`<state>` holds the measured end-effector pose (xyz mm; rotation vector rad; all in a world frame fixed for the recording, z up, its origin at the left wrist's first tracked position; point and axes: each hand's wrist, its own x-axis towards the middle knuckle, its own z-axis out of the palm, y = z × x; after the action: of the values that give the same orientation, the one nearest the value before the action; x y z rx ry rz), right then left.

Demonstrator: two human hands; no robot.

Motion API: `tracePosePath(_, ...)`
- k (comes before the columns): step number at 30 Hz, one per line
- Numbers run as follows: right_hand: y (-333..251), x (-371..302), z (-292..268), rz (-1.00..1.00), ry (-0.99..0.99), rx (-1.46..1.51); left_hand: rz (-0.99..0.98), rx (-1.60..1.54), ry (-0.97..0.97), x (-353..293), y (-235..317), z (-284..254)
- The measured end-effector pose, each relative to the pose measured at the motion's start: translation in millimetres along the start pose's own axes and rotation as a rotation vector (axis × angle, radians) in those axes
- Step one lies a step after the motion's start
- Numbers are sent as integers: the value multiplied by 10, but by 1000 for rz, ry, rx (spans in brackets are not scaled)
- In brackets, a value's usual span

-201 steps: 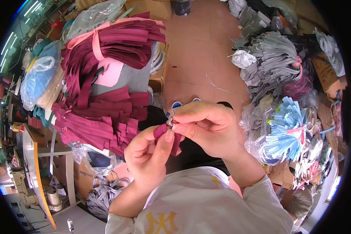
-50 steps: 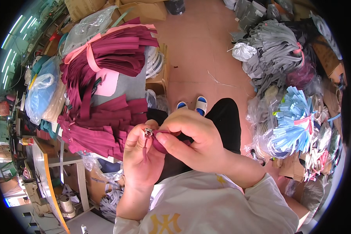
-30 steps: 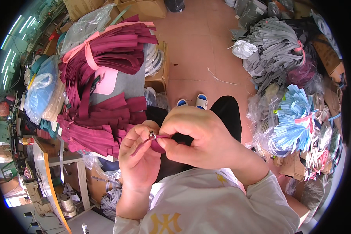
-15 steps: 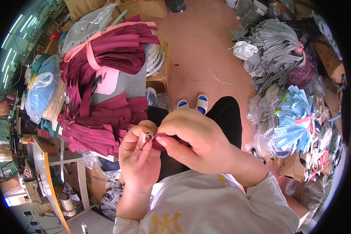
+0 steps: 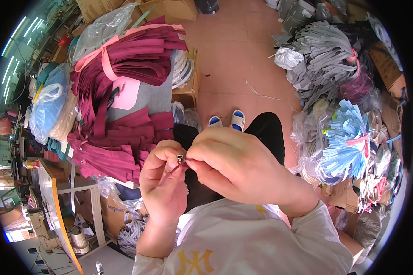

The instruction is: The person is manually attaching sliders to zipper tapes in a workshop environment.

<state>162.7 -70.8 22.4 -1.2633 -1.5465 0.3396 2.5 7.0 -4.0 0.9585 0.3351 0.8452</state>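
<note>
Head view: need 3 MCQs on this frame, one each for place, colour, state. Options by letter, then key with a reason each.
1. Where does the big pile of maroon strips lie?
A. to the person's left
B. on the lap
C. at the far right

2. What colour is the fanned bundle of strips at the right?
A. yellow
B. light blue
C. black

3. What are the two hands doing?
A. resting apart
B. both open and empty
C. pinching one small metal piece together

Key:
1 A: the maroon strips are heaped left of the left hand.
2 B: the fanned bundle is light blue, tied with a pink band.
3 C: the left hand and right hand meet at the small metal piece.
</note>
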Motion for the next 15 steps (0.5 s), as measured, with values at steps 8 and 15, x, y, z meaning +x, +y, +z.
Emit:
tracePosePath(8, 75, -74, 115, -33, 103, 152, 250, 283, -4, 2, -51, 7)
tracePosePath(15, 99, -116, 72, -173, 219, 56, 591, 694, -116, 12, 46, -11)
